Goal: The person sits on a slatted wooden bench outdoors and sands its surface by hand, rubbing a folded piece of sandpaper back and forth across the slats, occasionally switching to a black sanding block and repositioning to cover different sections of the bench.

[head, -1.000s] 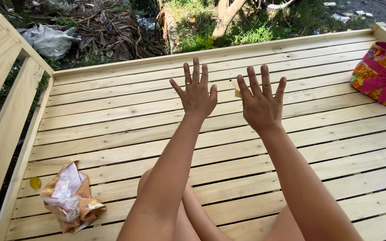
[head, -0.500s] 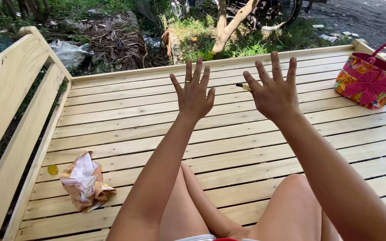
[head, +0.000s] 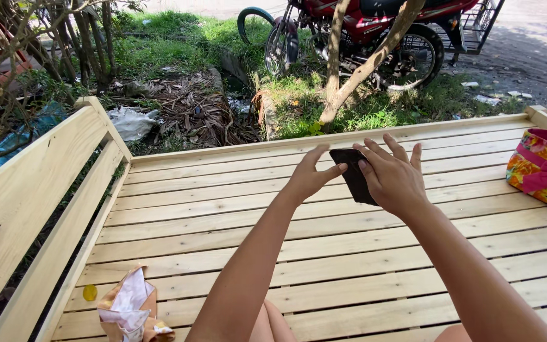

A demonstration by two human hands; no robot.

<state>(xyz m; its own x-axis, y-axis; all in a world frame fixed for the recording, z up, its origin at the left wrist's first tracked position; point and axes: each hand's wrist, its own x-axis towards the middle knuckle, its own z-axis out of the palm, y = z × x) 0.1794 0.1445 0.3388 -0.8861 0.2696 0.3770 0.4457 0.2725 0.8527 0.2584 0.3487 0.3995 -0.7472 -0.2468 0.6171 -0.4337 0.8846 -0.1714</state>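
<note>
A: Biggest first? Wooden deck, pale slats, filling most of the view. Slatted rail along the left edge.
B: Behind it?
A: Red motorbike on the grass past the far edge, thin tree trunk in front of it.
B: Right edge?
A: Bright flowered bag with a pink bow, on the deck, well apart from the hands.
B: Bottom left?
A: Crumpled snack wrapper on the slats, small yellow disc just beside it.
B: Hands?
A: Left hand: thumb and fingertips pinching the near-left edge of a dark flat wallet. Right hand: fingers spread and curled over the wallet's right side, gripping it.
B: Wallet where?
A: Held up between both hands, above the middle of the deck, tilted. Touching the slats or not: cannot tell.
</note>
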